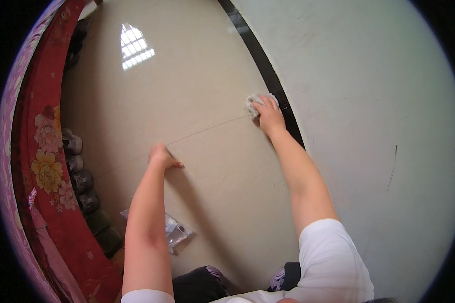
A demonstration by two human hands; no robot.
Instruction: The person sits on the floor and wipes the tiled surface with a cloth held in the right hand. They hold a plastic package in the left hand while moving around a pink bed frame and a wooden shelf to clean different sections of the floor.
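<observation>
A crumpled light-grey cloth point(252, 106) lies pressed on the glossy beige tile floor point(204, 94) beside the black baseboard point(257, 53). My right hand point(270, 115) grips it from above, fingers spread over the fabric. My left hand point(162, 156) leans on the tiles near a thin joint line, thumb stretched out to the right. Its other fingers are mostly hidden behind the back of the hand, and no object shows in it. Below that hand, a clear plastic bag point(177, 233) rests on the floor, partly covered by my left forearm.
At left hangs a red floral bed cover point(47, 151), with several shoes point(84, 181) in a row under its edge. A pale wall point(364, 94) rises on the right. My purple-patterned shoes point(278, 279) are at the bottom. Window light reflects on the tiles.
</observation>
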